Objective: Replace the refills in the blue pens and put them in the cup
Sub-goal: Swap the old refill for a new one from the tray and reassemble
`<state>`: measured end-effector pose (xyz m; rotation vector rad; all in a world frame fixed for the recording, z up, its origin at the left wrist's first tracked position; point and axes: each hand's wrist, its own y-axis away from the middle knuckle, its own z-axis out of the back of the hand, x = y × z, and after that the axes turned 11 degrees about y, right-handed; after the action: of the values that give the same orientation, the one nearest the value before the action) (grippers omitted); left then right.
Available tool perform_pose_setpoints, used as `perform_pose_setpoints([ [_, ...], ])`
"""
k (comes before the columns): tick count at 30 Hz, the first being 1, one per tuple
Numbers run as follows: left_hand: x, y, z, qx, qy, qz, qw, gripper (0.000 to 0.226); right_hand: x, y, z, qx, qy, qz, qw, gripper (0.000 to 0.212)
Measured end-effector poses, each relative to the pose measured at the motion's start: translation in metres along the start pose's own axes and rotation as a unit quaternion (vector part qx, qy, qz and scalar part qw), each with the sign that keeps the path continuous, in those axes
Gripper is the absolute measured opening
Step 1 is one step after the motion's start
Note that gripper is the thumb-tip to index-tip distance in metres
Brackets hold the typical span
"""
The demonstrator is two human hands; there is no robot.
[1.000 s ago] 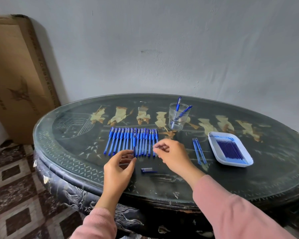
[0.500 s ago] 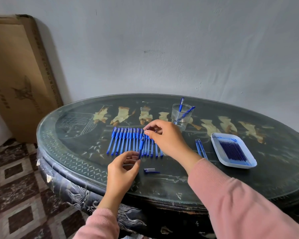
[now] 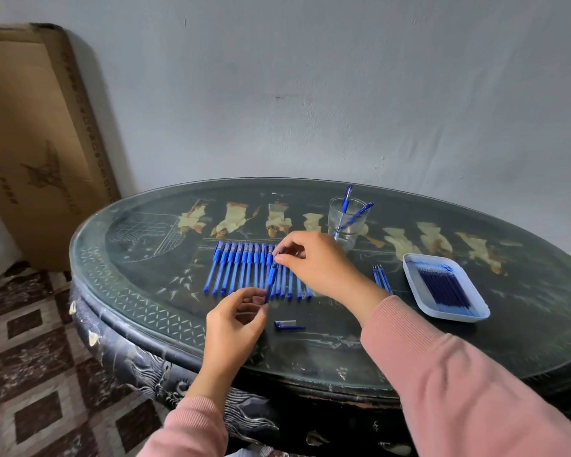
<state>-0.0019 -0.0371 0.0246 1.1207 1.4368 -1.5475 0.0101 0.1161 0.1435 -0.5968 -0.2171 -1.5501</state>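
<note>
A row of several blue pens (image 3: 241, 270) lies side by side on the dark oval table (image 3: 139, 285). My right hand (image 3: 314, 262) pinches the top end of one blue pen (image 3: 271, 277) lifted over the row. My left hand (image 3: 236, 324) holds that pen's lower end with thumb and fingertips. A loose blue cap (image 3: 287, 324) lies on the table just right of my left hand. A clear glass cup (image 3: 347, 225) behind the row holds two blue pens. A white tray (image 3: 419, 291) at the right holds several dark blue refills. A few loose refills (image 3: 381, 278) lie left of the tray.
A large cardboard box (image 3: 37, 133) leans against the wall at the left. The table's curved front edge (image 3: 178, 351) runs just below my left hand, over a brown checkered floor (image 3: 30, 390). A pale wall stands right behind the table.
My right hand moved from the near end of the pen row up to its top and lifted one pen. My left hand rose to take the pen's lower end.
</note>
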Motion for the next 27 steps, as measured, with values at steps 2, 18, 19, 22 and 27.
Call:
perform_pose_setpoints([
  [2, 0.0, 0.0, 0.0, 0.0, 0.001, -0.001, 1.0, 0.023, 0.0, 0.0, 0.0, 0.006, 0.023, 0.002, 1.0, 0.011],
  [18, 0.0, 0.0, 0.001, 0.007, 0.002, -0.004, 1.0, 0.023, -0.002, 0.005, -0.013, -0.016, -0.048, -0.033, 0.998, 0.02],
  [19, 0.0, 0.0, 0.0, 0.006, 0.001, -0.002, 1.0, 0.023, -0.002, 0.005, -0.013, -0.015, -0.057, -0.042, 0.997, 0.025],
  [22, 0.001, 0.0, 0.001, 0.0, 0.001, -0.003, 1.0, 0.023, -0.003, 0.006, -0.011, 0.01, -0.104, -0.051, 0.993, 0.026],
  [27, 0.0, 0.0, 0.001, 0.006, 0.004, -0.003, 1.0, 0.021, -0.001, 0.008, -0.015, -0.046, -0.078, -0.052, 0.995, 0.021],
])
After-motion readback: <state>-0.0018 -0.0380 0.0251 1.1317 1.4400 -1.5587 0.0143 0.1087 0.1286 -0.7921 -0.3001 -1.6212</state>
